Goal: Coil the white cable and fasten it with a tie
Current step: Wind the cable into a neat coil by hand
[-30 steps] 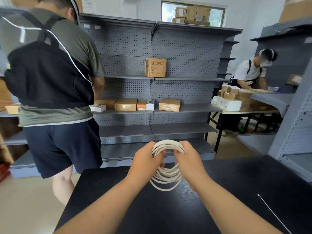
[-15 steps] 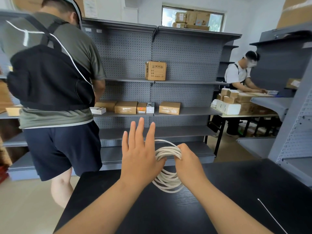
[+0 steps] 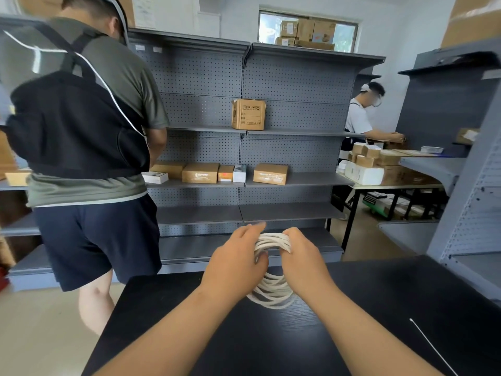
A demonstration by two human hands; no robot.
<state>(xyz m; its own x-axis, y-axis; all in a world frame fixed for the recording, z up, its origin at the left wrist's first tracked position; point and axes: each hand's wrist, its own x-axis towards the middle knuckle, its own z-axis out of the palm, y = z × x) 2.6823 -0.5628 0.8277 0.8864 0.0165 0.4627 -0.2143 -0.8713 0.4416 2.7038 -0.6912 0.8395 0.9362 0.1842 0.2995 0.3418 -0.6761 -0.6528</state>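
Coiling looks done, as the left hand (image 3: pixel 235 263) and right hand (image 3: pixel 302 263) both grip the looped white round cable (image 3: pixel 272 290) at the black wooden table's (image 3: pixel 271 348) twelve o'clock end, so one hand must next free itself for the thin white plastic tie (image 3: pixel 431 346) at four o'clock.

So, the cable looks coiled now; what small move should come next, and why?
Probably the right hand should let go and reach for the white tie lying on the black table to its right. The white cable is already coiled, both hands grip it, and nothing binds it yet; the left hand alone could hold the loops.
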